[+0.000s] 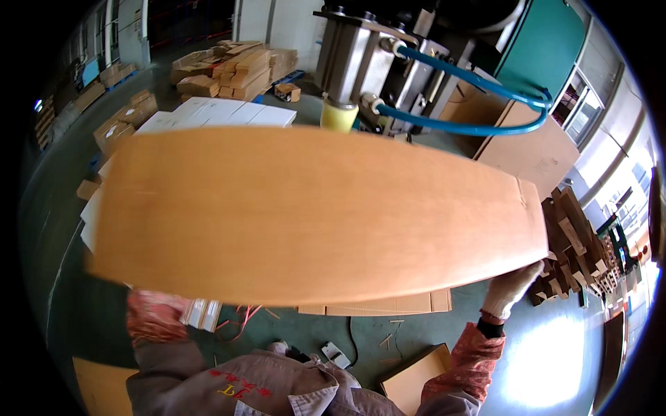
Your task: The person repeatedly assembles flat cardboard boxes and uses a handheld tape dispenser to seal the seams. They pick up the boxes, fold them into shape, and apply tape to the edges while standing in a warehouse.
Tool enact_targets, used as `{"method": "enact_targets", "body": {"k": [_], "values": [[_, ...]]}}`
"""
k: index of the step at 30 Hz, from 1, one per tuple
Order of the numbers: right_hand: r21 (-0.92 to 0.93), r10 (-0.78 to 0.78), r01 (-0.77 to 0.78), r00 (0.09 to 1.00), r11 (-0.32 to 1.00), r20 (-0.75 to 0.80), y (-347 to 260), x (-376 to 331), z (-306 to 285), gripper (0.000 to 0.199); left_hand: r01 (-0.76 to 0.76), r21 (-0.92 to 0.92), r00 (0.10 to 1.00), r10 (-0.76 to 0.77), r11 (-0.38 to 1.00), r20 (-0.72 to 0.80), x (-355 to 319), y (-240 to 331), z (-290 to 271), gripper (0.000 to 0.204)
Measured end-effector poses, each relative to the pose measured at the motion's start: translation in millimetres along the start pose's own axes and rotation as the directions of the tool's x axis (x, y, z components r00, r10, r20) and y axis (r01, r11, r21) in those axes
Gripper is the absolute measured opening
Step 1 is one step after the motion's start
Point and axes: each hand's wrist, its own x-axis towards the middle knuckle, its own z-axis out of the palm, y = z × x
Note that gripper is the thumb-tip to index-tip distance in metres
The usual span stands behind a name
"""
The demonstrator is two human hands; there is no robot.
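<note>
A long, flat brown cardboard box [312, 215] is raised across the middle of the view, covering much of what lies behind it. My right hand [510, 288], in a pale work glove, grips its lower right corner, with the fingertips partly behind the edge. On the other side, my left forearm in a reddish patterned oversleeve [156, 315] runs up behind the lower left edge. The box hides my left hand and its fingers. A creased end flap [531, 194] shows at the box's right end.
Beyond the box stands a metal machine [354, 62] with a blue hose [472, 125]. White flat panels [215, 112] lie behind the box, and stacked cartons [236, 69] stand farther back. Cardboard pieces [572, 236] are piled at right. An open carton [420, 378] sits near my feet.
</note>
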Motion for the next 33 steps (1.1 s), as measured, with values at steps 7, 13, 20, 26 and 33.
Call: {"method": "enact_targets", "body": {"k": [7,13,20,26,33], "values": [[-0.298,0.038,0.34,0.6,0.892,0.799,-26.5,-42.4,61.8,0.052,-0.435,0.623,0.897,0.374,0.65,0.236,-92.0,126.9,2.4,0.026],[-0.401,0.361,0.039,-0.523,0.915,0.772,-43.0,-190.1,239.4,0.048,-0.923,0.384,0.357,0.372,0.002,0.857,-152.8,95.5,183.1,0.019],[-0.161,0.064,-0.265,-0.342,0.951,0.937,-1.9,-266.9,249.6,0.04,-0.887,0.283,0.304,0.001,0.364,0.953,-203.7,60.3,214.7,0.01],[-0.046,0.105,0.169,-0.356,0.984,0.929,25.9,-189.5,137.0,0.04,-0.351,0.933,0.656,0.731,0.072,0.19,-166.8,156.0,105.3,0.068],[-0.378,0.379,0.024,-0.08,0.925,0.922,81.1,-150.6,28.8,0.04,-0.451,0.728,0.784,-0.16,0.516,0.599,-120.5,111.6,132.1,0.049]]}}
